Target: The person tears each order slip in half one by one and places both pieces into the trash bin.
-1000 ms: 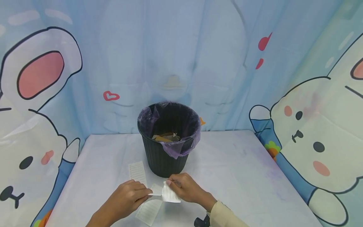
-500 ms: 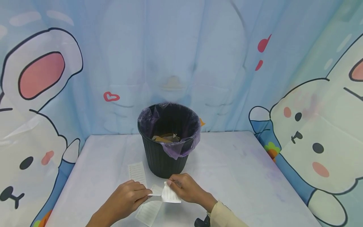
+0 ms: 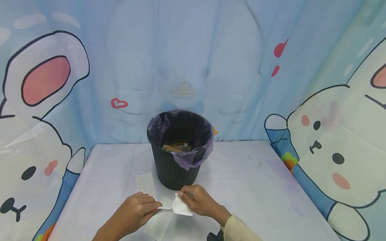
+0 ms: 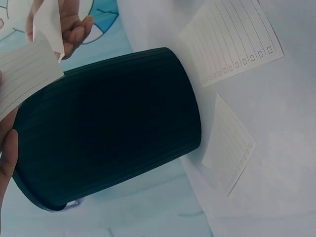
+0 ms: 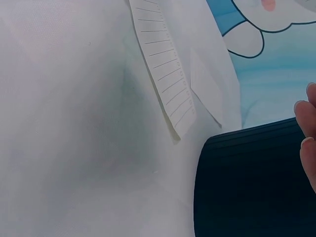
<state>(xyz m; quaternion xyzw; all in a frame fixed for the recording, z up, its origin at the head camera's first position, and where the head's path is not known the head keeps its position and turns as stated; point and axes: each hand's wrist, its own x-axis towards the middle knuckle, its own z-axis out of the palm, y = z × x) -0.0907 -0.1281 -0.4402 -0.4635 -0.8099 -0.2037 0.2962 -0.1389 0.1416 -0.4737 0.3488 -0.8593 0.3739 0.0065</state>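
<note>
Over the table, just in front of the bin, both hands hold lined white paper. My left hand (image 3: 138, 209) pinches a part of the paper (image 4: 29, 74) between thumb and fingers. At the right, my right hand (image 3: 200, 202) pinches another lined part (image 3: 182, 205), which hangs at an angle with its lines showing. The two parts meet or overlap between the hands; I cannot tell whether they are still joined. Beneath them, one lined sheet (image 3: 158, 226) lies on the table, and a second lined sheet (image 3: 146, 184) lies beyond the left hand.
A black ribbed bin (image 3: 176, 174) with a purple liner (image 3: 193, 157) stands right behind the hands. Brown and white scraps (image 3: 178, 146) lie inside it. A small black object (image 3: 214, 236) shows by the right sleeve. A blue curtain with cartoon rabbits borders the white table (image 3: 256, 187).
The paper at my left hand has tipped slightly, so more of its face shows. Both hands keep nearly the same place and grip; the head view has shifted a little.
</note>
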